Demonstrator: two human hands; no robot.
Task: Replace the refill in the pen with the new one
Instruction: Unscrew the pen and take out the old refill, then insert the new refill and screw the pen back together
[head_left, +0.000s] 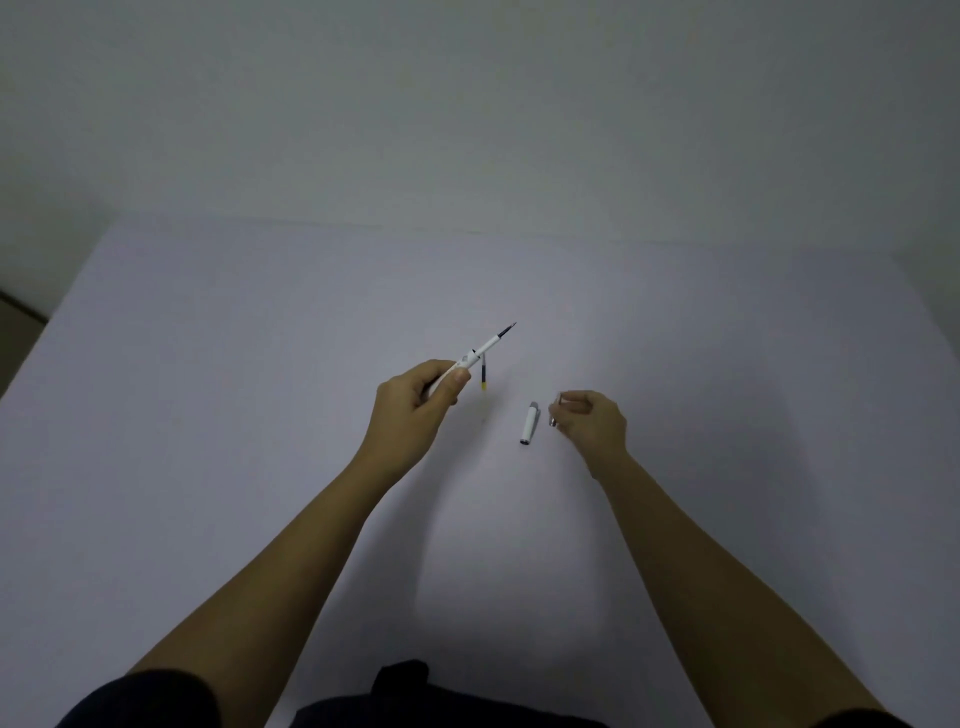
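- The left hand (415, 402) is clenched round the white pen (470, 361), thumb pressed on the barrel, lifting it above the worktop (208, 415)
- The pen slants toward 2 o'clock; a thin refill (500, 336) sticks out of its open front end, white at first and dark at the pointed tip
- A second refill (484, 375) lies on the worktop just beside the left thumb, at about 3 o'clock from it, running almost straight toward the person with a yellow end nearest them; its far end is hidden behind the pen
- A white cap (530, 422) with a grey far end lies flat on the worktop between the two hands, nearly in line with 12 and 6 o'clock
- The right hand (589, 423) sits low at 3 o'clock from the cap, fingers curled in, pinching a small silvery piece (555, 413), possibly the pen's screw-on tip; the view is too blurred to be sure
- Both forearms are bare, with dark sleeves (150, 699) at the bottom edge
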